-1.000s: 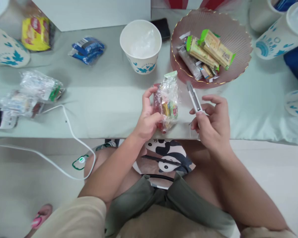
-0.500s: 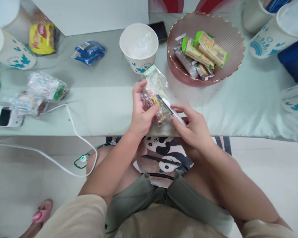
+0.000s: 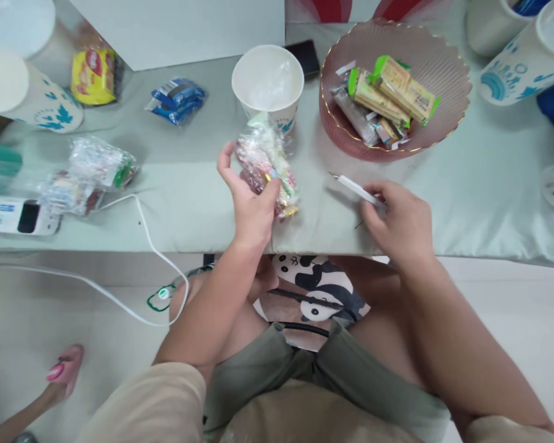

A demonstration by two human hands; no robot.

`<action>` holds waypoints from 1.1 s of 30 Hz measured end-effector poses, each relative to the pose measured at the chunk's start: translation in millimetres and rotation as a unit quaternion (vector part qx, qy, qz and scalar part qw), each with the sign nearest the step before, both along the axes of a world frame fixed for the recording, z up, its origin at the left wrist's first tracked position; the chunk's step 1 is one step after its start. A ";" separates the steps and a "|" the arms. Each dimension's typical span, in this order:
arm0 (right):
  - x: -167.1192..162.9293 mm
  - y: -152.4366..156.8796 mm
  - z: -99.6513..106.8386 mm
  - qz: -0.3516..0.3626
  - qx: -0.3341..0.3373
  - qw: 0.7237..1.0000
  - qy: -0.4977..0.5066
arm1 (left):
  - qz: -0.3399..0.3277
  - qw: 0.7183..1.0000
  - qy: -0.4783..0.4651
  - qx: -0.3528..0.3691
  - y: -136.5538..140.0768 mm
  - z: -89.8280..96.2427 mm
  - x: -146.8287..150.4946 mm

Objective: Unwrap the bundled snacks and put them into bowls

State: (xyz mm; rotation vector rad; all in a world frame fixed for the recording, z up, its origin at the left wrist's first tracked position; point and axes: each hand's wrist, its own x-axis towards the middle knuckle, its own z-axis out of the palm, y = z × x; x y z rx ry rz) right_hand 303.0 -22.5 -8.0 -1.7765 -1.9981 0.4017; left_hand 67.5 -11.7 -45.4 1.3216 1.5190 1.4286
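My left hand (image 3: 252, 203) is closed around a clear plastic bag of small colourful wrapped candies (image 3: 270, 163), held over the table just in front of a white paper cup (image 3: 268, 80). Its index finger sticks up along the bag's left side. To the right, low over the table, my right hand (image 3: 399, 218) grips a slim white utility knife (image 3: 357, 187), with the dark narrow tip pointing left toward the bag. Knife and bag are apart. Crumpled clear plastic lies inside the cup.
A pink scalloped bowl (image 3: 335, 132) holds several wrapped snack bars. Blue packets (image 3: 178, 101), a yellow packet (image 3: 95, 77), clear-wrapped packs (image 3: 101, 163) and a white device (image 3: 16, 215) with a cable (image 3: 143, 246) lie left. More paper cups (image 3: 512, 74) stand right. Another person's pink-shod foot (image 3: 67, 369) shows below.
My right hand has drawn the knife away from the bag, to the right. My left hand has shifted slightly left with the bag. The other person's foot has moved a little left.
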 end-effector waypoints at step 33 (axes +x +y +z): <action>-11.9 -3.5 -1.2 0.142 0.033 0.982 0.123 | 0.056 0.991 0.102 -0.070 13.6 31.3 -47.3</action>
